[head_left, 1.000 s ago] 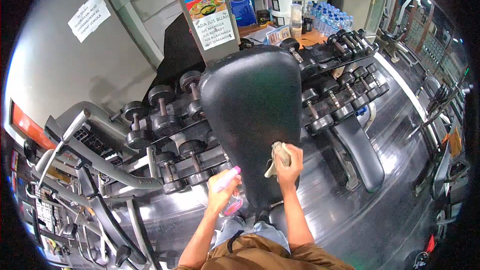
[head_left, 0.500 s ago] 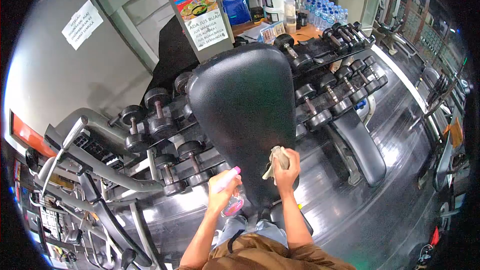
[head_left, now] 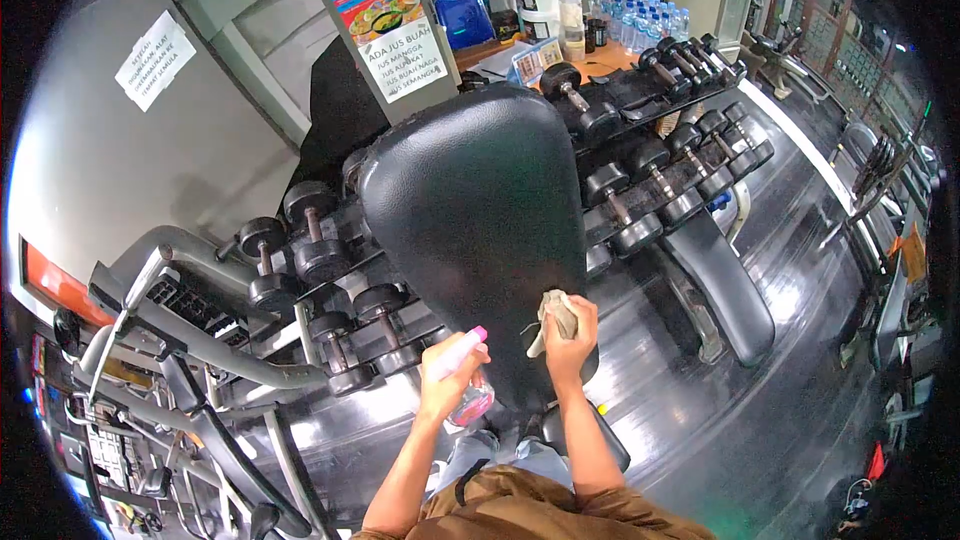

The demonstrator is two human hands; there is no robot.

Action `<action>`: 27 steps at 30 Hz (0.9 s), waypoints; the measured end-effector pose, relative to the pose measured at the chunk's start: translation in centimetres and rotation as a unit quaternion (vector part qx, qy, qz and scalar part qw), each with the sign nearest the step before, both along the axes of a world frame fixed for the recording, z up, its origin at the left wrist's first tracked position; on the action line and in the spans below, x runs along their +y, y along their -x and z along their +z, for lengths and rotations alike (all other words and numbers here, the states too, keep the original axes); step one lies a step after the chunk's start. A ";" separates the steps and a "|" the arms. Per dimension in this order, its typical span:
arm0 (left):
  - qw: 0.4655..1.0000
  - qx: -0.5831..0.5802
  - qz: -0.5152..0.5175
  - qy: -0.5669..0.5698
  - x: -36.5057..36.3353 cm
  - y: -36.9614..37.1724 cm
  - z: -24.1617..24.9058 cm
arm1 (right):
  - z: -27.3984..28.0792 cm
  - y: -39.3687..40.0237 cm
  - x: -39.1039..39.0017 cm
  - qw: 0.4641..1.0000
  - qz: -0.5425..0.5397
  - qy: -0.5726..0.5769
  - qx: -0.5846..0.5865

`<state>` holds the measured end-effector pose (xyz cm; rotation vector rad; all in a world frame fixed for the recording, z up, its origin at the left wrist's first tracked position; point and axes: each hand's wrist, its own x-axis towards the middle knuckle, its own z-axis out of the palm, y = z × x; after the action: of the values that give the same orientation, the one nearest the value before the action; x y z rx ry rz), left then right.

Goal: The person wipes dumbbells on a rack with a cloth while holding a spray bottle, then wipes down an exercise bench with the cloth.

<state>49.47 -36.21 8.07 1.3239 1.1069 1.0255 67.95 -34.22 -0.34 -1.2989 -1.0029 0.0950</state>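
Observation:
My left hand (head_left: 449, 380) is wrapped round a spray bottle (head_left: 474, 404) with a pink nozzle and a clear body holding pink liquid. In my right hand (head_left: 572, 338) is a bunched beige cloth (head_left: 551, 320), gripped between fingers and thumb. Both hands are over the near, narrow end of a black padded bench backrest (head_left: 475, 200), which rises in front of me. The bottle is at the pad's left edge, nozzle pointing right toward the cloth. The cloth overlaps the lower right part of the pad in this view.
Racked dumbbells (head_left: 318, 230) stand behind the pad on the left, and more dumbbells (head_left: 620, 205) on the right. A second black bench (head_left: 722, 285) lies to the right on the dark floor (head_left: 690, 430). Water bottles (head_left: 640, 20) crowd a desk at the back.
The view has shifted slightly, so the pad appears a little further left. The bottle's nozzle has tilted up and right. Both hands keep their hold.

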 end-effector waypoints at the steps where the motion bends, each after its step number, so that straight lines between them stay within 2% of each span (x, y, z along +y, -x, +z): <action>1: 1.000 0.000 -0.008 -0.005 0.1 0.0 0.1 | -0.1 -0.3 -0.2 1.000 0.002 0.007 0.000; 6: 0.999 0.002 -0.032 -0.035 1.2 -0.5 0.6 | 2.9 -0.9 1.8 1.000 -0.018 0.000 0.002; 9: 1.000 0.004 -0.027 0.010 1.6 -1.2 0.9 | 5.0 -1.3 3.0 0.999 -0.021 -0.042 0.002; 13: 0.999 -0.008 -0.039 0.015 2.3 -1.8 0.9 | 3.4 -1.7 2.5 0.999 -0.002 -0.041 -0.006; 17: 0.998 0.003 -0.063 0.019 2.9 -2.4 0.5 | -2.1 -1.6 0.2 0.999 -0.039 0.016 0.030; 21: 0.993 0.054 -0.101 -0.005 3.4 -2.4 -0.4 | -0.3 -2.4 0.9 0.999 -0.027 0.027 0.039; 27: 0.993 0.071 -0.085 -0.034 3.7 -3.0 -0.4 | 4.9 -3.6 4.0 0.998 -0.007 -0.023 0.054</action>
<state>52.47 -32.53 7.62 1.5374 1.0514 0.8619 71.56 -30.26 4.55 -1.2460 -0.8995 0.1297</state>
